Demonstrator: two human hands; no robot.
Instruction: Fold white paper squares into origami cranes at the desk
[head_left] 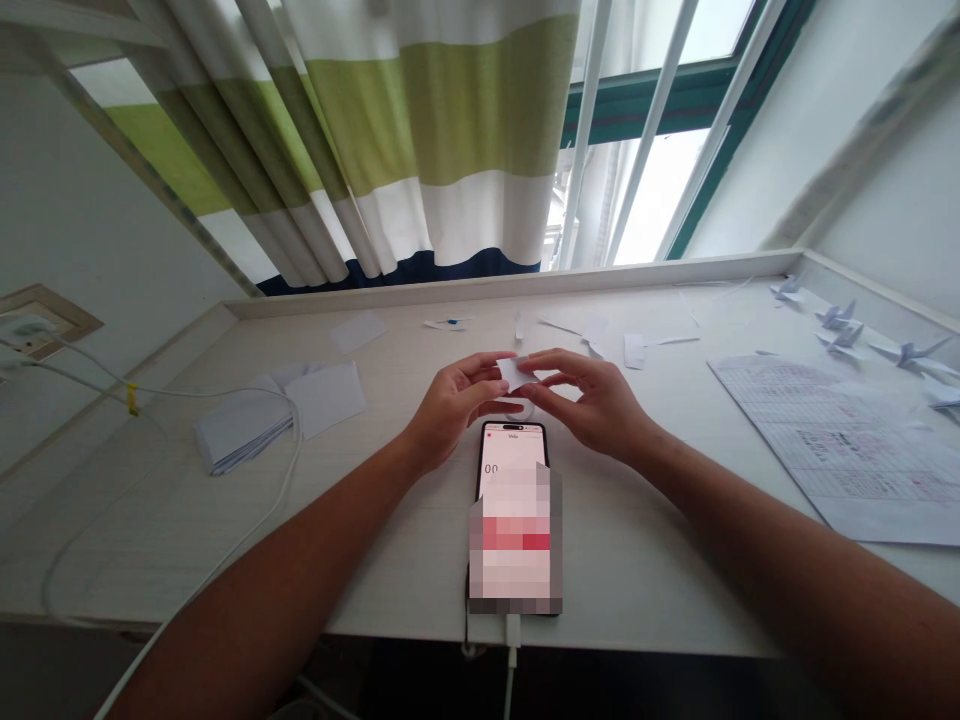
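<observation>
My left hand and my right hand meet above the middle of the white desk. Both pinch a small folded piece of white paper between thumb and fingertips, a little above the desk. Just below the hands a phone lies flat with its screen lit, and a white cable is plugged into its near end.
A stack of white paper sheets lies at the left beside a white charging cable. A printed sheet lies at the right. Several folded paper cranes stand at the far right. Paper scraps are scattered near the striped curtain.
</observation>
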